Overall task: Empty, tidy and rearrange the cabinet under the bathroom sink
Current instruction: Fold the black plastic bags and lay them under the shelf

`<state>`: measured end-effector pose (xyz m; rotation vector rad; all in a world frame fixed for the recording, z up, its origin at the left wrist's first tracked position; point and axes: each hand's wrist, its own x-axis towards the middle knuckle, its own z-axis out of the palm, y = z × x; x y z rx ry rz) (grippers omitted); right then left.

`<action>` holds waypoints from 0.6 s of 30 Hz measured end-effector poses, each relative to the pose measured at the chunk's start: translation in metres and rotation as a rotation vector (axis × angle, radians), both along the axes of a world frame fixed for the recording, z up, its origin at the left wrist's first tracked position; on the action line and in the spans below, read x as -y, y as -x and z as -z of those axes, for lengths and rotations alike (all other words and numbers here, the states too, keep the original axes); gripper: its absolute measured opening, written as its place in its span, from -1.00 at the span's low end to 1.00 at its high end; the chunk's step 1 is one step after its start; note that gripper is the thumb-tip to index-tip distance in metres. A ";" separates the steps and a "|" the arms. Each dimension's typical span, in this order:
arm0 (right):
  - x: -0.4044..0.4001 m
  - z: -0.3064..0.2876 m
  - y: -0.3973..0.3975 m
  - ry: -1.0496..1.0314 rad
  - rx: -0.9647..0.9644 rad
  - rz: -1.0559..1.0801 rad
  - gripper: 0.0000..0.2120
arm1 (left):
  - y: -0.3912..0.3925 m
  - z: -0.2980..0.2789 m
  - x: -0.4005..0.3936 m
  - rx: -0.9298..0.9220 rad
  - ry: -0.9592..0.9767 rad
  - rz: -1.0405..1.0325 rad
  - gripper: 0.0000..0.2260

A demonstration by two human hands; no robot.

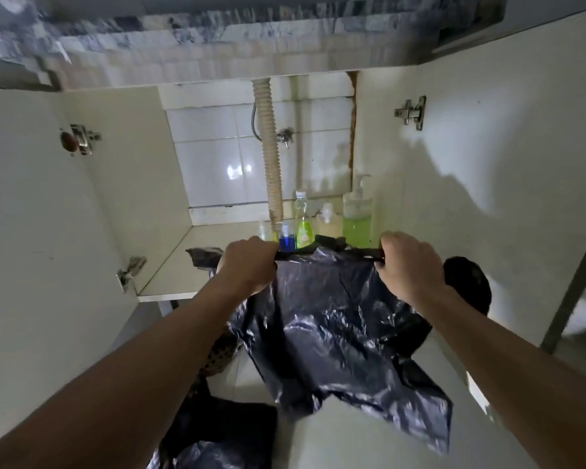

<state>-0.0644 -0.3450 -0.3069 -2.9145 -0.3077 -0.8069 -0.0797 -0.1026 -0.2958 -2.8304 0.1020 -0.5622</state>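
**Black bag stretched between both hands at the cabinet mouth**

You face the open cabinet (170,255) under the sink, its 2 doors swung wide to either side. Its white floor shelf is bare on the left; the tiled back wall (217,157) shows behind, with the ribbed drain hose (272,157) running down the middle.

You hold a black plastic bag (335,326) in front of the opening, its top edge pulled taut and level between your 2 fists while the rest hangs crumpled toward the floor. Your left hand (247,265) has its fingers curled tight round the left end of that edge; your right hand (410,265) grips the right end the same way. More black plastic (214,445) lies on the floor below your left forearm.

Behind the bag's edge, at the back right of the shelf, stands a row of bottles close together: a tall pump bottle of green liquid (357,211) against the right wall, a pale bottle (327,221) beside it, a clear bottle with green liquid (303,221), then a small blue bottle (286,236) next to the hose.
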 end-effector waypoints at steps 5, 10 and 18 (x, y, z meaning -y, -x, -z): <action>0.007 0.001 0.003 0.010 0.125 -0.038 -0.86 | 0.032 -0.013 -0.002 0.072 -0.065 0.005 -0.83; 0.018 0.030 0.033 0.247 -0.237 -0.159 -0.93 | 0.075 0.037 0.000 -0.401 0.058 0.037 -0.72; 0.033 0.147 0.070 0.325 -0.704 -0.046 -0.98 | 0.104 0.179 0.033 -0.817 0.190 0.048 -0.67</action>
